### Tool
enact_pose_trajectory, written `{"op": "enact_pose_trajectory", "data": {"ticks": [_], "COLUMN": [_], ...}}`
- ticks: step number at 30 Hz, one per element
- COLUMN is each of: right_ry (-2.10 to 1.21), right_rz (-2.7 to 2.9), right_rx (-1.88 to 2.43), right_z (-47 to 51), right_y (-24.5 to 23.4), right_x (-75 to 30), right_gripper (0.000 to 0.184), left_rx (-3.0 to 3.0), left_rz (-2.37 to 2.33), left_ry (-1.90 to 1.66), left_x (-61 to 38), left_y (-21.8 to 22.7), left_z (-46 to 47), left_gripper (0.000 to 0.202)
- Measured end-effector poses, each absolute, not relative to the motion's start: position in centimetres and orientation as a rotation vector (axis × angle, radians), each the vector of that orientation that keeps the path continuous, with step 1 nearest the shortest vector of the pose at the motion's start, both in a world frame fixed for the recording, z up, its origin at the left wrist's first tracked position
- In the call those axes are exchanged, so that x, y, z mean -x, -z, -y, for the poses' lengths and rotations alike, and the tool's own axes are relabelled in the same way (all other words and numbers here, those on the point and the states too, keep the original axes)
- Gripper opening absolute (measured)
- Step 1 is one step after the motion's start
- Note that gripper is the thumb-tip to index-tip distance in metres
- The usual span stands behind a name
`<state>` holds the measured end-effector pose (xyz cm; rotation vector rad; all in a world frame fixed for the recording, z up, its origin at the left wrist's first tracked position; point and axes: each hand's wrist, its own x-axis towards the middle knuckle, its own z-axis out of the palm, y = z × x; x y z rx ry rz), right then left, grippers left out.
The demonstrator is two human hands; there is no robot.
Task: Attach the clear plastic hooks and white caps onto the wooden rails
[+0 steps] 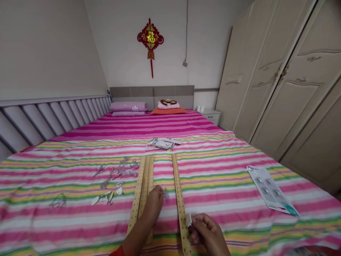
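Note:
My left hand (155, 200) is closed over the bed, between a group of perforated wooden strips (144, 181) and a single wooden strip (179, 192). A small clear plastic piece (166, 194) shows at its fingertips, blurred. Beside the near end of the single strip, my right hand (206, 230) pinches a small white flat piece (188, 220); its exact kind cannot be made out. Left of the strips lie crumpled clear plastic wrappers (125, 170) and several small pieces with white round faces and metal parts (107, 197).
A blister pack (271, 192) with several shiny round pieces lies on the right of the striped bedspread (223, 185). Flat packages (162, 143) are piled beyond the strips. Clear plastic (58, 202) lies far left. A bed rail (53, 117) runs left; a wardrobe (266, 81) stands right.

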<state>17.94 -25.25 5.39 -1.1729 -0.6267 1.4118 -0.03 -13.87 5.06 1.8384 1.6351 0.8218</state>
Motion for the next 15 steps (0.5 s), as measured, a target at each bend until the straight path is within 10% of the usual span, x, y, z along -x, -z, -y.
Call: {"op": "enact_pose_trajectory", "data": {"ticks": [8, 15], "right_ry": [-1.332, -1.214], "right_rz": [0.597, 0.691], "right_rx": [1.185, 1.246], "right_z": [25.3, 25.3], "right_y": [-6.2, -6.8], "right_x": [-17.7, -17.6], "right_gripper": [0.038, 0.038], "left_rx": [-2.070, -1.428], "left_rz": [-1.823, -1.191], "left_ry": [-0.842, -0.934], "left_x": [1.9, -0.7], "left_y": [-7.2, -7.3], "left_z": [14.4, 20.2], "left_gripper": [0.043, 0.018]}}
